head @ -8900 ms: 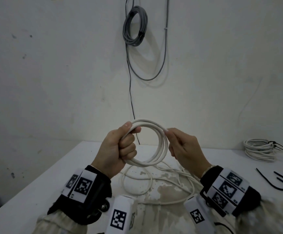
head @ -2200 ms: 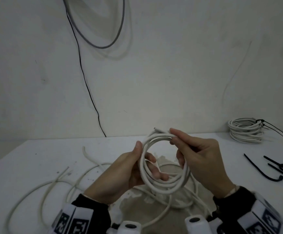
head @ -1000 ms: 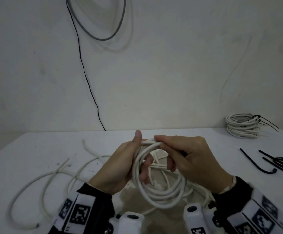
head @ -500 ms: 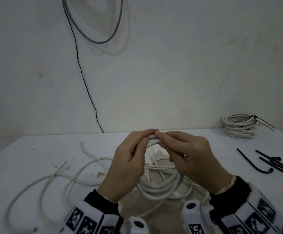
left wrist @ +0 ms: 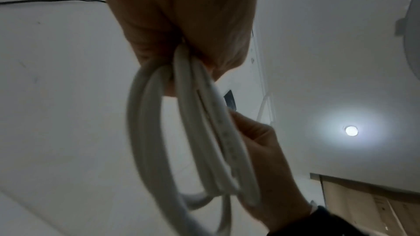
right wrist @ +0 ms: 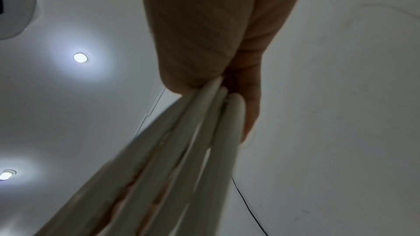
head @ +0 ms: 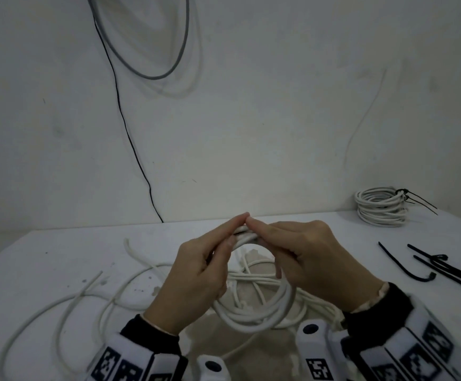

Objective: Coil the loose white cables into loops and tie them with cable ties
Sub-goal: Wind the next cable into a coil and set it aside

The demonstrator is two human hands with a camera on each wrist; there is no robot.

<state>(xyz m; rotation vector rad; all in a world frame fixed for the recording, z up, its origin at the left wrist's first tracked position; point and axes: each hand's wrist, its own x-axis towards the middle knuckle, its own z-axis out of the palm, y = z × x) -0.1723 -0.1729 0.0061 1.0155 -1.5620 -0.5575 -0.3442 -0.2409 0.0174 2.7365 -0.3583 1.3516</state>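
A white cable coil [head: 262, 316] of several loops hangs above the table between both hands. My left hand [head: 204, 268] pinches the top of the coil from the left, and my right hand [head: 301, 254] pinches it from the right, fingertips almost meeting at the top. The left wrist view shows the coil [left wrist: 204, 132] running out from under my left fingers, with my right hand [left wrist: 268, 168] beyond it. In the right wrist view the strands [right wrist: 181, 150] leave my right fingers. More loose white cable [head: 86, 295] lies on the table to the left. Black cable ties [head: 443, 268] lie at the right.
A tied white coil [head: 380, 207] sits at the table's back right corner. The white table [head: 45, 257] ends at a wall, where a black wire [head: 125, 119] and a grey cable loop [head: 169, 50] hang. A worn patch marks the table under the coil.
Over the last seconds the coil was wound up from the loose cable. In the last half second both hands stayed pinching the coil's top and barely shifted.
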